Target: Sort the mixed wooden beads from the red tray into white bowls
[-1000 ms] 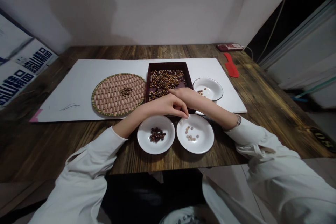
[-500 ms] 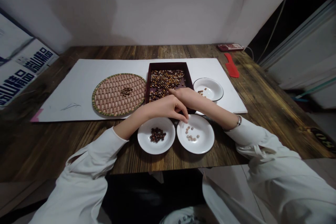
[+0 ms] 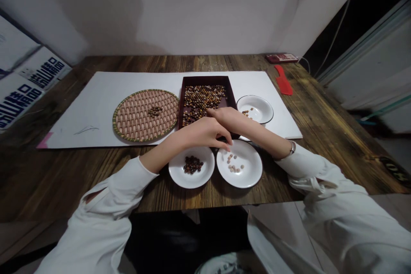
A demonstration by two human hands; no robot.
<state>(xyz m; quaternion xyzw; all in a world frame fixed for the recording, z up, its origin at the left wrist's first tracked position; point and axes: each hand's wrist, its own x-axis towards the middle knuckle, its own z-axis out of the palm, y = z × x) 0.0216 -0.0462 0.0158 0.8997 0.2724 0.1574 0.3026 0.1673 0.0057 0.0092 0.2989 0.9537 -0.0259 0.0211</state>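
Note:
My left hand (image 3: pixel 213 132) hangs over the left rim of the white plate with pale beads (image 3: pixel 253 173), thumb and fingertips pinched; anything between them is too small to name. Beside it stands a white plate with dark red beads (image 3: pixel 175 175). My right hand (image 3: pixel 223 116) reaches over the front of the dark red box (image 3: pixel 229 90), which holds many mixed beads; its fingertips are hidden behind my left hand. Behind my right forearm, a white bowl (image 3: pixel 265 111) has a few tan beads. A round woven tray (image 3: pixel 131 115) carries a small heap of brown beads.
A white board (image 3: pixel 77 111) lies under the box, woven tray and bowl. On the wooden table (image 3: pixel 327 137), a red comb (image 3: pixel 283 80) and a phone (image 3: pixel 281 58) with a cable lie at the back right. Printed cartons (image 3: pixel 19 94) are at the left.
My left hand has dropped slightly toward the plate with pale beads, its fingertips a little lower. My right hand has hardly moved.

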